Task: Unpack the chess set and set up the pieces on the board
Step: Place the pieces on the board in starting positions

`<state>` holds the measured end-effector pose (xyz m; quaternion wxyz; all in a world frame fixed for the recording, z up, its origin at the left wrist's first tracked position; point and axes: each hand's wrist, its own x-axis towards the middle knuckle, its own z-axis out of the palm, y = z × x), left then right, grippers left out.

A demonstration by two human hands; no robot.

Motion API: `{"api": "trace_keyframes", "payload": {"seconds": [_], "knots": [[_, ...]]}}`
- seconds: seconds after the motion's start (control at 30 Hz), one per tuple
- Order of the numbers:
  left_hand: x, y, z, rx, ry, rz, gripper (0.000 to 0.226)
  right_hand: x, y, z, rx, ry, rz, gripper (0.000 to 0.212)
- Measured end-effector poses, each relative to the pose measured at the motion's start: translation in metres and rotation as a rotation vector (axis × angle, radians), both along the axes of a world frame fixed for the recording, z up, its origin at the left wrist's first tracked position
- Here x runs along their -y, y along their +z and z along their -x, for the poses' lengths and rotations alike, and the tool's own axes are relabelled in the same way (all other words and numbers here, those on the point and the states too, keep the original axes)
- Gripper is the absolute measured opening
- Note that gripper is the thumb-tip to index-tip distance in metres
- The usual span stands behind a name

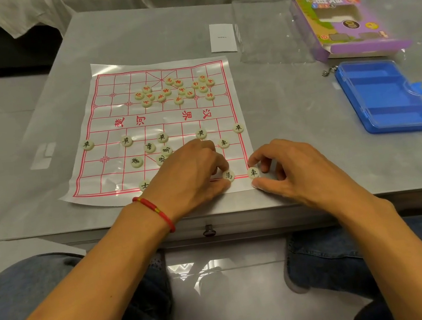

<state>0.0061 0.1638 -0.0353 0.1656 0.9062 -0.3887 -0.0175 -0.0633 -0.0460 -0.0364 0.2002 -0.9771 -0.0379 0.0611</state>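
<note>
We pinch the black chariot piece (pixel 253 172) in our right hand (pixel 299 171) at the paper board's (pixel 170 116) near right corner, its home point; our left hand (pixel 192 173) fingers the horse piece (pixel 228 175) beside it. Red pieces (pixel 175 91) wait heaped across the river

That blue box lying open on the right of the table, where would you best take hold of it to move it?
Probably by its two long edges, coming straight down from above. The blue box lies flat and shallow on the table, so only its thin rim offers a grip. Avoid the near right side, where a clear lid and blue latch jut out. It stands apart from the purple carton.
</note>
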Motion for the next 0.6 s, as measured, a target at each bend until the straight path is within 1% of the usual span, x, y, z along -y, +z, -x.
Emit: {"api": "trace_keyframes", "payload": {"seconds": [0.13, 0.2, 0.27, 0.43, 0.5, 0.6], "knots": [[-0.003, 0.002, 0.000, 0.000, -0.012, 0.007, 0.035, -0.004, 0.001, 0.000, 0.073, -0.015, 0.001, 0.034], [-0.010, 0.007, -0.004, 0.005, 0.014, 0.022, 0.039, -0.008, 0.003, -0.003, 0.111, -0.030, -0.006, 0.032], [-0.024, 0.016, -0.013, 0.004, 0.094, 0.052, 0.037, -0.014, 0.005, -0.008, 0.131, -0.042, -0.020, 0.032], [-0.071, 0.026, -0.038, -0.050, 0.404, 0.061, 0.028, -0.041, 0.012, -0.031, 0.156, -0.020, -0.045, 0.029], [-0.080, 0.024, -0.039, -0.079, 0.447, 0.048, 0.026, -0.055, 0.015, -0.043, 0.157, 0.014, -0.024, 0.028], [-0.087, 0.020, -0.039, -0.126, 0.459, 0.023, 0.027, -0.074, 0.016, -0.060, 0.141, 0.084, -0.002, 0.028]]}}
